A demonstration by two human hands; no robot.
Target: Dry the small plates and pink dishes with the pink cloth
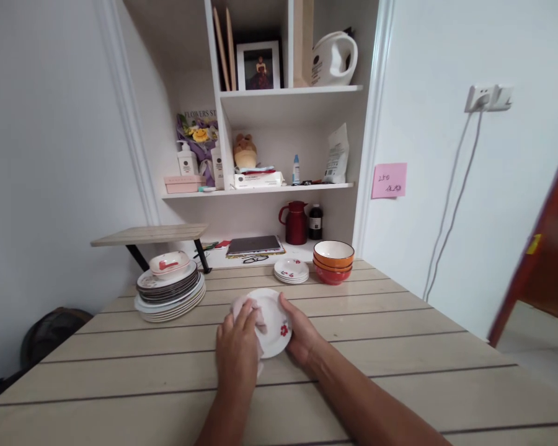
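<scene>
A small white plate (270, 337) with a red flower print is tilted toward me above the table. My right hand (303, 333) grips it by the right rim, thumb on the face and the other fingers hidden behind. On the plate's left side my left hand (240, 342) presses a pale pinkish cloth (259, 317), its fingers bent over it. Part of the cloth hangs below the plate's edge. Just beyond is a stack of matching small plates (291, 271), and right of it stand nested orange and red bowls (333, 263).
At the left of the slatted table (400, 347) stands a stack of larger plates (170, 297) with a small dish (169, 264) on top. A raised wooden stand (151, 233) is behind it. Farther back are a laptop (255, 244), glasses (255, 259) and a red jug (296, 223).
</scene>
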